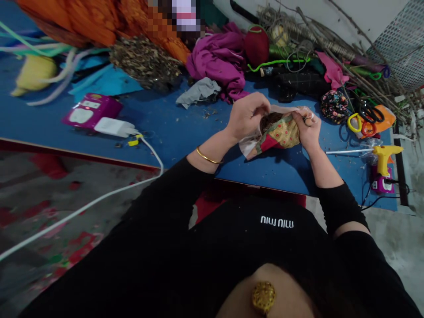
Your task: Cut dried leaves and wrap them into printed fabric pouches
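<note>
Between both hands, just above the blue table, is a patterned cloth with yellow, red and green parts and a pale lining. Dark brown stuff shows in its open top; its kind is too small to make out. My left hand has its fingers curled over the cloth's left edge. On the other side my right hand pinches the rim between thumb and fingers. A pale corner of the cloth hangs down below my left hand.
A heap of dried brown plant matter, a grey cloth and a purple cloth lie beyond my hands. At right are a floral bundle, scissors and a yellow glue gun. A purple power strip with a white cord sits left.
</note>
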Demonstrator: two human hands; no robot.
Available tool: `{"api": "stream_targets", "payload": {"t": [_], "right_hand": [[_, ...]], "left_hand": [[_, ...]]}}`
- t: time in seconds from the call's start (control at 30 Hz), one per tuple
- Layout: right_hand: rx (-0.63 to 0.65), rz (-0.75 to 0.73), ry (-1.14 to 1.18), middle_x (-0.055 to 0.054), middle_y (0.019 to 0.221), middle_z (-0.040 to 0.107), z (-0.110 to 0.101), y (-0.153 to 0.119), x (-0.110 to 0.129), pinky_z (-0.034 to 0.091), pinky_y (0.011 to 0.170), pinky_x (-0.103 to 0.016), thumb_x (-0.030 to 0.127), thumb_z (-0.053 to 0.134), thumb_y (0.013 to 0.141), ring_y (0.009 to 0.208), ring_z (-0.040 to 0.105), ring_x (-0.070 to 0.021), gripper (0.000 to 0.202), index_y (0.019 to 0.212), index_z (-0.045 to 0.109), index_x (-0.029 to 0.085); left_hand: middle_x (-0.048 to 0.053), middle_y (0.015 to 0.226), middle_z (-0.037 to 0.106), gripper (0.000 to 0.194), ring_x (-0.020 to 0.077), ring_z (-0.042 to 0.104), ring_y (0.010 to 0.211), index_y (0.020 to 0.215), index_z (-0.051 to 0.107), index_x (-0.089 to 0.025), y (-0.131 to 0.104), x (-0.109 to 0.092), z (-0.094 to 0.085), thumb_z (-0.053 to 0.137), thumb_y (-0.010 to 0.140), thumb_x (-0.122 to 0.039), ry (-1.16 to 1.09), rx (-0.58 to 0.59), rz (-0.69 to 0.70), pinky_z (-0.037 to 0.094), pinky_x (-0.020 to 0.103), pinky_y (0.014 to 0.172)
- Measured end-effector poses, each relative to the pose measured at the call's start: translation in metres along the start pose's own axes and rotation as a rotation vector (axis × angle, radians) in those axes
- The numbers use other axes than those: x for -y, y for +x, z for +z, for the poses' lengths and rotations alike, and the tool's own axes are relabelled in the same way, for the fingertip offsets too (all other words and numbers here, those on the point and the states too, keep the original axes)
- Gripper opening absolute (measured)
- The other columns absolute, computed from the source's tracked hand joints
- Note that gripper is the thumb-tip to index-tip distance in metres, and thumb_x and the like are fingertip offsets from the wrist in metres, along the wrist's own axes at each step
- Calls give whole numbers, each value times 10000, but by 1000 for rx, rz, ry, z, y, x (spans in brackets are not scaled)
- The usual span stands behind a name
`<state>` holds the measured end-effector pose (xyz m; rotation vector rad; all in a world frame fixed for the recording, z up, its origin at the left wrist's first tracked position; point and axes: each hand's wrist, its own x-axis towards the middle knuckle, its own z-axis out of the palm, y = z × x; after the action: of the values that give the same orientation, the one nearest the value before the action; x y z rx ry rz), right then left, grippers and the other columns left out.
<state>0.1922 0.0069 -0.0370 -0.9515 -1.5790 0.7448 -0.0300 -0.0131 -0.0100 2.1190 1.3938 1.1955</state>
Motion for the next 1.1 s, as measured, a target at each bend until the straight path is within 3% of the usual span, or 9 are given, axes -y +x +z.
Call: {"api": "stream_targets", "payload": {"t": [0.13, 0.23, 0.33, 0.43, 0.63, 0.83, 1.0, 1.1], "right_hand": [[-37, 8, 3, -20, 933, 742, 2, 0, -3, 571, 958, -423, 565, 682, 909, 919, 686, -195, 321, 836, 720, 255], [-50, -1, 4, -20, 922, 745, 3, -1, -3, 568, 949, -417, 589, 671, 910, 908, 690, -193, 350, 830, 720, 252], [-59, -18, 32, -19, 904, 742, 3, -1, -1, 563, 933, -410, 582, 678, 908, 886, 686, -187, 346, 825, 728, 250], [-61, -14, 53, -17, 887, 725, 4, -2, 1, 560, 918, -399, 581, 684, 906, 869, 673, -178, 349, 823, 720, 244], [-67, -15, 35, -1, 818, 660, 5, -2, 2, 572, 873, -392, 677, 649, 893, 805, 630, -167, 453, 765, 658, 243], [-64, -10, 57, 1, 841, 653, 6, -3, 4, 588, 922, -414, 727, 623, 891, 860, 653, -178, 486, 802, 627, 250], [-124, -2, 58, 9, 767, 574, 5, -1, -1, 591, 915, -417, 733, 614, 895, 815, 624, -174, 528, 703, 541, 246], [-76, 9, 43, -11, 823, 600, 4, -1, 0, 577, 956, -438, 687, 573, 947, 868, 636, -189, 493, 728, 592, 245]], "left_hand": [[60, 915, 732, 195, 226, 683, 903, 807, 745, -234, -9, -10, -3, 560, 864, -213, 30, 80, 40, 543, 385, 892], [57, 895, 721, 90, 236, 656, 899, 825, 729, -223, -11, -15, 1, 666, 831, -287, 53, 99, 29, 526, 390, 880], [49, 852, 696, 193, 248, 629, 879, 782, 691, -211, -10, -17, 6, 800, 759, -369, 111, 121, 34, 503, 404, 862], [46, 829, 681, 211, 249, 626, 880, 744, 662, -206, -8, -18, 6, 802, 784, -360, 130, 135, 49, 487, 416, 873], [27, 866, 722, 190, 213, 662, 876, 737, 663, -225, -4, -25, 0, 741, 868, -338, 42, 15, 20, 527, 382, 856], [26, 857, 749, 127, 197, 695, 859, 770, 717, -232, 0, -29, 6, 705, 881, -294, -36, -41, 12, 561, 365, 851], [44, 935, 759, 138, 203, 701, 917, 832, 721, -237, -5, -32, 8, 666, 937, -307, 1, -155, 0, 559, 377, 902], [51, 957, 757, 133, 216, 701, 948, 862, 708, -231, -6, -32, 10, 641, 955, -299, 45, -172, -16, 549, 388, 925]]}}
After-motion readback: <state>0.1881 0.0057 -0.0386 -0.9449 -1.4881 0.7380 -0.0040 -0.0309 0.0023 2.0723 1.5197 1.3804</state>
